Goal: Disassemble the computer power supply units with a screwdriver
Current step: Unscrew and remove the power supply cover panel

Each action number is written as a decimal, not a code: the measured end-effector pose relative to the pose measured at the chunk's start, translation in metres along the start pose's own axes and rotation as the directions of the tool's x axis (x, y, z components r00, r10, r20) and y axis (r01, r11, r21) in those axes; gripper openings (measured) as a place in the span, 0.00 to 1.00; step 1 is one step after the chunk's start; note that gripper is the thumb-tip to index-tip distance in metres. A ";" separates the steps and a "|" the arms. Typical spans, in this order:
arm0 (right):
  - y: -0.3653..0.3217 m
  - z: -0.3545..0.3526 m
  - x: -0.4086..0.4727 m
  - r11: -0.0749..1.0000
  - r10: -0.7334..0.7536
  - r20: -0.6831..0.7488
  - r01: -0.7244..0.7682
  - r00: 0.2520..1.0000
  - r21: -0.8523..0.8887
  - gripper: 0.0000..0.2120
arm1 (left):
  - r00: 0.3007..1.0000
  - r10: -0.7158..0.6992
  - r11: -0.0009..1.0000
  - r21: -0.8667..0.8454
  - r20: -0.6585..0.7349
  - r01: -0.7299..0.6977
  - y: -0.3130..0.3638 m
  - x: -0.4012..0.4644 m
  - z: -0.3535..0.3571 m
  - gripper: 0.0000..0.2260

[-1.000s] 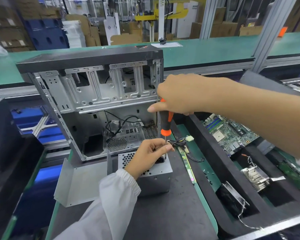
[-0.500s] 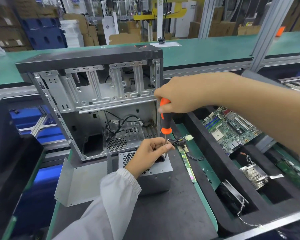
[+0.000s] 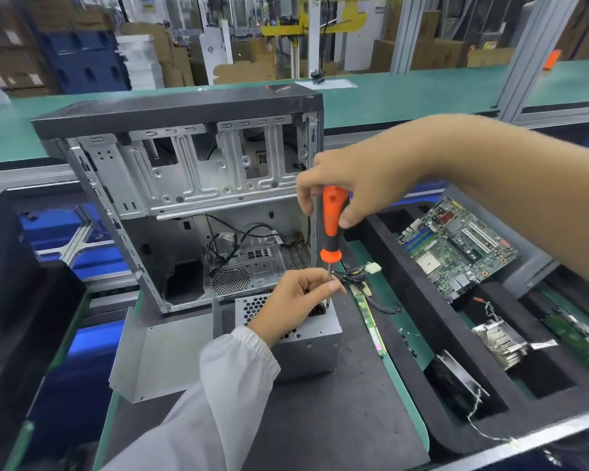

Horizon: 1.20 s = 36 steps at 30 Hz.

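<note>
Nearest, at 6 o'clock, a white sleeve leads up to the left hand, which rests on top of the power supply. Its grip is curled, thumb and fingertips pinching the thin metal shaft of the screwdriver low down. The power supply, a grey metal box with a honeycomb grille, stands on the dark worktop at the picture's middle. At 8 o'clock of it lies a bent metal panel.

The screwdriver stands about upright, tip down at the box's top right corner. The right hand reaches in from 3 o'clock, its grip pinching the top of the orange-and-black handle between thumb and fingers.

At 4 o'clock a black foam tray holds a heat sink and, farther, a green circuit board. Behind the power supply, toward 11 o'clock, an open computer case stands with loose black cables inside.
</note>
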State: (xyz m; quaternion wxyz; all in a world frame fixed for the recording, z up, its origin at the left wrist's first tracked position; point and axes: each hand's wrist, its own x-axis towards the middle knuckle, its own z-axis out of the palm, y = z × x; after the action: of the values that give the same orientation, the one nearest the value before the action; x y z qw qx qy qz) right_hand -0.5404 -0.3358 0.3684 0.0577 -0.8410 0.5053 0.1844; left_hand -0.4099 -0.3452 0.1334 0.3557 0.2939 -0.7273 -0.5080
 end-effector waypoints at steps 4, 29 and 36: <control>-0.002 0.002 -0.001 0.995 0.082 -0.016 -0.081 0.996 0.063 0.29 | 1.000 0.003 1.000 -0.002 0.018 -0.003 -0.001 0.000 0.000 0.10; -0.008 0.000 -0.001 0.984 0.044 0.054 -0.053 0.998 0.168 0.22 | 1.000 -0.008 0.999 0.037 0.015 0.007 0.003 0.000 0.001 0.12; -0.009 0.009 0.012 0.988 0.112 -0.081 -0.120 0.990 -0.095 0.14 | 1.000 -0.026 0.999 0.046 0.017 0.025 0.004 -0.001 0.002 0.11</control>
State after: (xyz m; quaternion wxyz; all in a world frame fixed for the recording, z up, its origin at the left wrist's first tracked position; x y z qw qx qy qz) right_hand -0.5298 -0.3385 0.3546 -0.0143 -0.8184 0.5454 0.1806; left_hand -0.4112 -0.3423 0.1366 0.3361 0.3067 -0.7380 -0.4983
